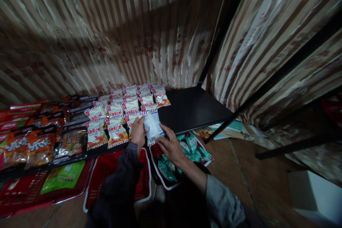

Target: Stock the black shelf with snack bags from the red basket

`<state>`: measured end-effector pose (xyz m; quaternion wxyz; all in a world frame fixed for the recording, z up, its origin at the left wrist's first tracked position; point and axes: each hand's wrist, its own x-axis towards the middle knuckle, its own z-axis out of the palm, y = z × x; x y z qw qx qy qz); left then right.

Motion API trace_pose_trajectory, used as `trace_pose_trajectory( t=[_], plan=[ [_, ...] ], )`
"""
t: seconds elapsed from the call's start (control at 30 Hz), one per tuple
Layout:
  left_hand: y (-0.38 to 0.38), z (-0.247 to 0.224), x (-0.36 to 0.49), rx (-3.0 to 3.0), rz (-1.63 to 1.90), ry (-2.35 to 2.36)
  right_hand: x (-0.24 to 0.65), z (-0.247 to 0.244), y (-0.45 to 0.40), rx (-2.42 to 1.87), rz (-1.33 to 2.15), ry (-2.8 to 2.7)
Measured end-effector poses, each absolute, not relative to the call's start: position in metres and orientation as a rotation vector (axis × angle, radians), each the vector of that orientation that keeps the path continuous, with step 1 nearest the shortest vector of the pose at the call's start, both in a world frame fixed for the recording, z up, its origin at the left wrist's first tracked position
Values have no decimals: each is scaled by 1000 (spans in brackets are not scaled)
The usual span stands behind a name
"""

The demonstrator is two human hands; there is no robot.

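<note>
A white snack bag (153,127) with a blue and red striped edge is held between both hands, its printed back facing up. My left hand (138,131) grips its left side, fingers closed on the edge. At the lower right corner, my right hand (171,146) has thumb and fingers curled around the bag. Behind and left of it, rows of matching snack bags (117,130) lie on a black shelf (196,108), their red-lettered fronts up. The held bag hides part of the front row.
Orange-and-black snack bags (42,142) and a dark snack bag (71,142) fill the shelf's left part. Below stand a red basket (145,174), another with green packets (192,146), and one bearing a light green bag (64,177). Black metal bars (256,96) slant across the right.
</note>
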<state>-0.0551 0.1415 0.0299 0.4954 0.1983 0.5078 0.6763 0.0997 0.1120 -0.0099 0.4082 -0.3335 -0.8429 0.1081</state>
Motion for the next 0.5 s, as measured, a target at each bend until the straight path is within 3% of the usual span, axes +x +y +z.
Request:
trace_pose_trajectory(
  t=[0.3, 0.5],
  plan=[
    [132, 34, -46, 503, 1617, 1162, 111, 0, 97, -841, 370, -1990],
    [121, 46, -32, 555, 1600, 1065, 111, 13, 81, -874, 913, -1430]
  ],
)
